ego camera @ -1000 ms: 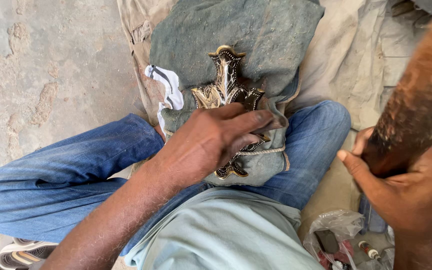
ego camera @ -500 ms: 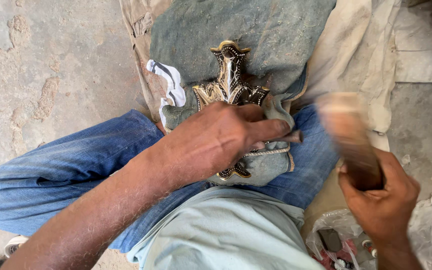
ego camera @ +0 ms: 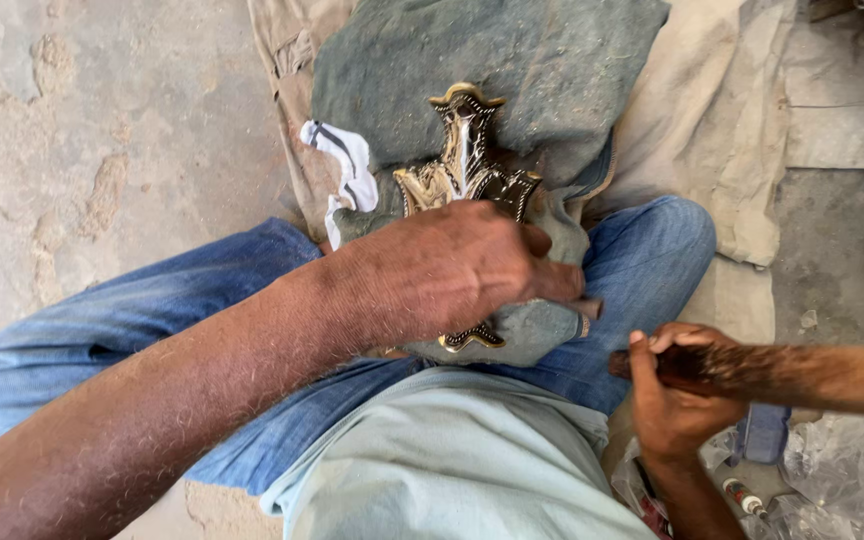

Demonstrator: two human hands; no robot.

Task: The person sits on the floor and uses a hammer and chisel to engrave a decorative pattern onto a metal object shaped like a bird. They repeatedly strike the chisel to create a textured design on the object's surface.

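A shiny brass ornament [ego camera: 464, 165] with black grooves lies on a grey-green cloth [ego camera: 552, 70] over my lap. My left hand [ego camera: 447, 270] covers its lower half, fingers curled down on it; a small dark tip [ego camera: 590, 308] pokes out past my fingers. Only the ornament's pointed top and a bit of its bottom edge show. My right hand [ego camera: 674, 400] is closed around the end of a brown wooden stick [ego camera: 812, 375], which lies nearly level and runs off to the right, just below and right of my left hand.
My legs in blue jeans [ego camera: 152, 320] are folded on a rough concrete floor [ego camera: 82, 130]. A beige sheet [ego camera: 732, 130] lies under the cloth, with a white rag [ego camera: 347, 165] left of the ornament. Clear plastic bags and small tools [ego camera: 812, 490] sit at lower right.
My right hand has swung the wooden stick down from a raised, upright pose to nearly level beside my left hand. My left hand has stayed on the ornament.
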